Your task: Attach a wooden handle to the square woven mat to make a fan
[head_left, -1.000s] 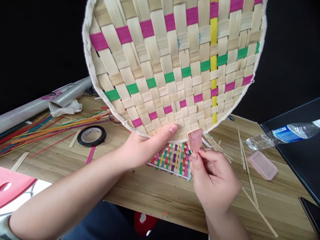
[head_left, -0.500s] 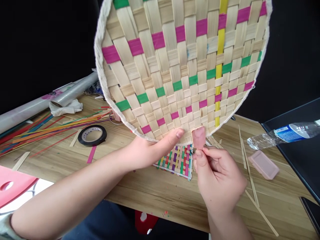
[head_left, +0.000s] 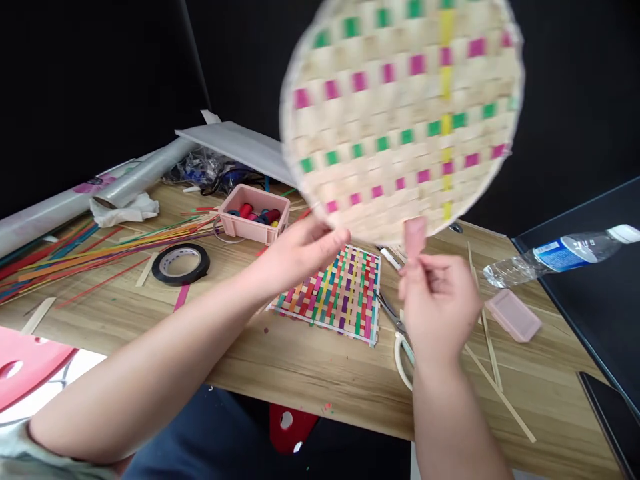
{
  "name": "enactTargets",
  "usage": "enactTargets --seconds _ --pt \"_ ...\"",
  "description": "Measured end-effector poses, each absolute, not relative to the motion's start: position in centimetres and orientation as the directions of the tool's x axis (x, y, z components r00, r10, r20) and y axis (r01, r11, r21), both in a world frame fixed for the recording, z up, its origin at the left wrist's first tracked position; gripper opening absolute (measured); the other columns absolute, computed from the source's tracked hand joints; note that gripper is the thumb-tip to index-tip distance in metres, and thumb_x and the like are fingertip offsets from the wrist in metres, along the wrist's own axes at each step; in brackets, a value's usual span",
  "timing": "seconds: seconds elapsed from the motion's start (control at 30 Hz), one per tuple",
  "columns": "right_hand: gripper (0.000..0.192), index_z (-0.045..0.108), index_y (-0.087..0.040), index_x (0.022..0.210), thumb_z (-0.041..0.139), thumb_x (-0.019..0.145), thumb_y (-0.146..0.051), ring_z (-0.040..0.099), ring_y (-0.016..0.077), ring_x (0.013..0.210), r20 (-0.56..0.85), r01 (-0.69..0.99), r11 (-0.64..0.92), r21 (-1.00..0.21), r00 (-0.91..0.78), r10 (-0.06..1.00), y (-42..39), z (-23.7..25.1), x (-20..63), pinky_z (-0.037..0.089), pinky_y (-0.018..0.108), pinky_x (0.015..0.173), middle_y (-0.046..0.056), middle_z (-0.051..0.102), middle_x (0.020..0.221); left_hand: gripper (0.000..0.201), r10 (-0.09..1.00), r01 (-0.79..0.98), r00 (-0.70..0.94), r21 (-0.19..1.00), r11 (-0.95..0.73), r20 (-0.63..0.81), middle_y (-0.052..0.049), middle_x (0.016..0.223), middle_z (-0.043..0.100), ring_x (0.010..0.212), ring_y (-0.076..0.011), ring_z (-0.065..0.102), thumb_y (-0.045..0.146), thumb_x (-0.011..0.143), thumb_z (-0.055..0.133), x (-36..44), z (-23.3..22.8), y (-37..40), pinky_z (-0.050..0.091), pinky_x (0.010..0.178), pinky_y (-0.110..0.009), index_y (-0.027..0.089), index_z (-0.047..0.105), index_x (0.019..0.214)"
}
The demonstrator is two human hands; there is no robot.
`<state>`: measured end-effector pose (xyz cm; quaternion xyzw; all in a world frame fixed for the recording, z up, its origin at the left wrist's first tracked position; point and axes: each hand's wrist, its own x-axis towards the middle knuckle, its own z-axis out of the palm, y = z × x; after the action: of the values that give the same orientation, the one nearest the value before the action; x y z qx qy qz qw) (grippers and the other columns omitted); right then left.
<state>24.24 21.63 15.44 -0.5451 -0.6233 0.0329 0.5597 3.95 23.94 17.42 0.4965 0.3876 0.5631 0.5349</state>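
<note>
A round woven fan (head_left: 400,120) with magenta, green and yellow strips and a white cord rim is held up in front of me, blurred by motion. At its lower edge is a flat pink tab (head_left: 415,237), pinched between the thumb and fingers of my right hand (head_left: 440,303). My left hand (head_left: 313,247) is at the fan's lower left rim, its thumb along the edge and its other fingers partly hidden. Behind and below the hands lies a multicoloured woven mat (head_left: 335,297). Scissors (head_left: 400,340) with white handles rest beside the mat, partly hidden by my right wrist.
Black tape (head_left: 181,264), coloured strips (head_left: 100,250) and a pink box (head_left: 253,230) of thread spools are at left. To the right lie a plastic bottle (head_left: 565,255), a pink case (head_left: 513,315), thin strips (head_left: 500,393) and a dark phone-like slab (head_left: 607,420).
The fan has moved away from me and to the right, both hands still at its lower edge. The spool box, more of the mat and the scissors have come into view.
</note>
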Motion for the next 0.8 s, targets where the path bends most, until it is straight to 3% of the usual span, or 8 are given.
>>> enactTargets --seconds 0.1,0.2,0.3,0.43,0.5,0.57,0.67,0.8 --pt "0.011 0.056 -0.019 0.091 0.057 0.088 -0.030 0.057 0.0159 0.052 0.605 0.742 0.147 -0.654 0.396 0.691 24.5 16.1 28.2 0.045 0.030 0.053 0.004 0.065 0.074 0.016 0.978 -0.300 0.204 0.954 0.011 0.053 0.002 0.052 0.052 0.043 -0.0112 0.046 0.035 0.085 0.052 3.7 17.3 25.3 0.035 0.043 -0.022 0.020 0.054 0.082" --pt "0.007 0.059 -0.019 0.089 0.055 0.085 -0.025 0.062 0.0229 0.067 0.446 0.871 -0.224 -0.438 0.426 0.787 26.9 16.1 32.7 0.046 0.035 0.063 0.008 0.068 0.078 0.018 0.973 -0.457 0.224 0.876 0.156 -0.056 -0.001 0.065 0.058 0.053 -0.0142 0.056 0.013 0.069 0.048 4.0 16.6 26.0 0.040 0.046 -0.022 0.019 0.048 0.086" --pt "0.007 0.064 -0.016 0.080 0.059 0.080 -0.021 0.064 0.0311 0.080 0.263 0.871 -0.405 -0.279 0.474 0.840 28.2 15.6 35.8 0.046 0.042 0.071 0.017 0.069 0.082 0.033 0.971 -0.452 0.199 0.866 0.213 -0.135 -0.001 0.072 0.060 0.058 -0.0124 0.059 0.001 0.058 0.047 4.9 15.6 26.2 0.042 0.049 -0.021 0.018 0.046 0.087" --pt "0.016 0.068 -0.013 0.087 0.060 0.080 -0.025 0.064 0.0375 0.093 0.157 0.855 -0.485 -0.185 0.512 0.844 27.9 15.9 35.3 0.047 0.047 0.078 0.022 0.069 0.093 0.032 0.962 -0.385 0.236 0.895 0.223 -0.138 -0.001 0.078 0.066 0.070 -0.0102 0.065 -0.001 0.069 0.057 6.1 14.9 25.7 0.052 0.065 -0.021 0.016 0.051 0.096" --pt "0.021 0.067 -0.014 0.097 0.058 0.082 -0.026 0.062 0.0366 0.103 0.255 0.886 -0.397 -0.238 0.452 0.855 26.6 16.5 32.9 0.047 0.049 0.086 0.021 0.067 0.105 0.035 0.959 -0.377 0.275 0.910 0.172 -0.067 0.002 0.074 0.066 0.071 -0.0097 0.066 0.004 0.074 0.062 6.5 14.9 25.0 0.055 0.072 -0.023 0.017 0.053 0.106" --pt "0.018 0.065 -0.017 0.098 0.053 0.087 -0.025 0.063 0.0297 0.102 0.452 0.905 -0.037 -0.424 0.246 0.857 24.6 17.1 29.5 0.047 0.047 0.090 0.015 0.067 0.108 0.035 0.952 -0.400 0.301 0.914 0.074 0.054 0.004 0.070 0.066 0.068 -0.0086 0.066 0.008 0.078 0.065 6.7 15.0 24.1 0.056 0.072 -0.023 0.019 0.056 0.110" --pt "0.015 0.062 -0.024 0.102 0.055 0.091 -0.032 0.065 0.0210 0.093 0.523 0.549 0.470 -0.692 -0.069 0.850 21.1 17.1 24.4 0.054 0.037 0.081 0.005 0.068 0.102 0.028 0.910 -0.475 0.304 0.873 -0.113 0.283 0.002 0.078 0.069 0.071 -0.0088 0.067 0.011 0.079 0.068 6.9 15.2 22.7 0.057 0.070 -0.021 0.020 0.059 0.104" --pt "0.018 0.060 -0.026 0.106 0.061 0.089 -0.021 0.066 0.0159 0.083 0.574 0.312 0.577 -0.755 -0.113 0.811 18.4 16.4 21.0 0.056 0.028 0.070 0.002 0.065 0.096 0.020 0.811 -0.399 0.212 0.806 -0.437 0.545 -0.001 0.087 0.070 0.073 -0.0093 0.068 0.011 0.080 0.068 6.9 15.3 21.6 0.056 0.065 -0.019 0.019 0.061 0.097"
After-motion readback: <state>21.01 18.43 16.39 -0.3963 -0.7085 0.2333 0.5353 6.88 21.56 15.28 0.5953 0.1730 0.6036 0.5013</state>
